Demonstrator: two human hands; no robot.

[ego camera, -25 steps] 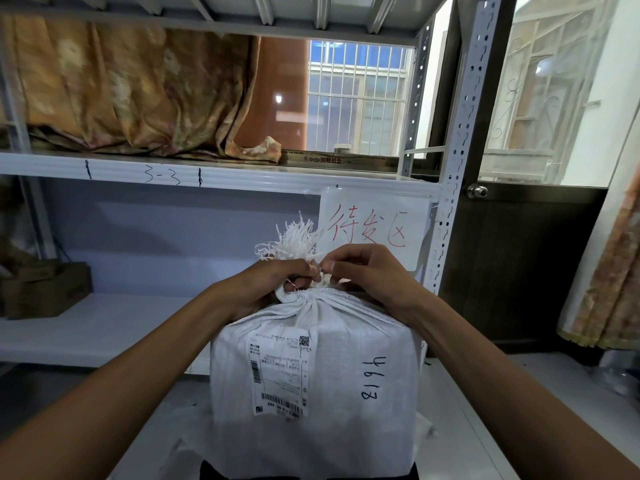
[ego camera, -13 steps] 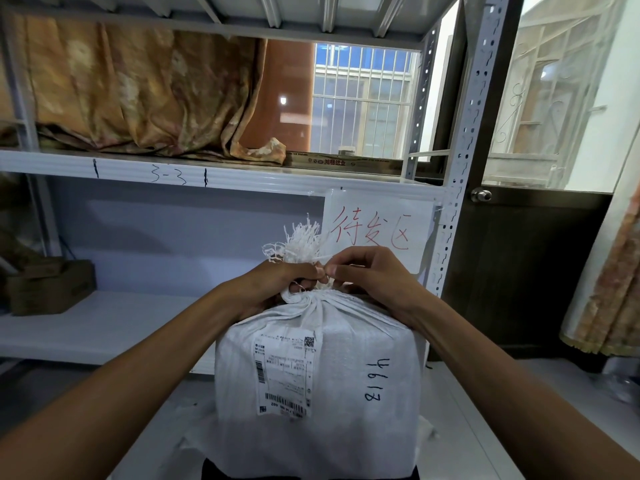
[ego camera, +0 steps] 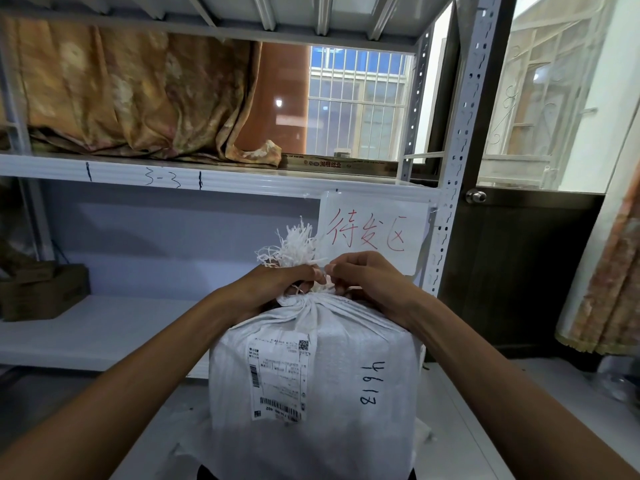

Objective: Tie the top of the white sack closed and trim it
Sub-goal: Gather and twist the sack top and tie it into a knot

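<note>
A white woven sack (ego camera: 332, 382) stands upright right in front of me, bearing a shipping label (ego camera: 277, 379) and the handwritten number 4613. Its top is gathered into a tight neck (ego camera: 308, 303) with a frayed white tuft (ego camera: 294, 245) sticking up above. My left hand (ego camera: 277, 285) is closed around the neck from the left. My right hand (ego camera: 367, 282) pinches thin white strands at the neck from the right, fingertips touching those of the left. The tie itself is mostly hidden under my fingers.
A white metal shelf unit (ego camera: 138, 174) stands behind the sack, with a paper sign in red writing (ego camera: 370, 230) taped to it. A brown cardboard box (ego camera: 41, 292) sits on the lower shelf at left. A dark door (ego camera: 512, 271) and curtain (ego camera: 609, 289) are at right.
Both hands stay at the sack's neck with only small finger movements. The view has shifted slightly; the sack has not moved.
</note>
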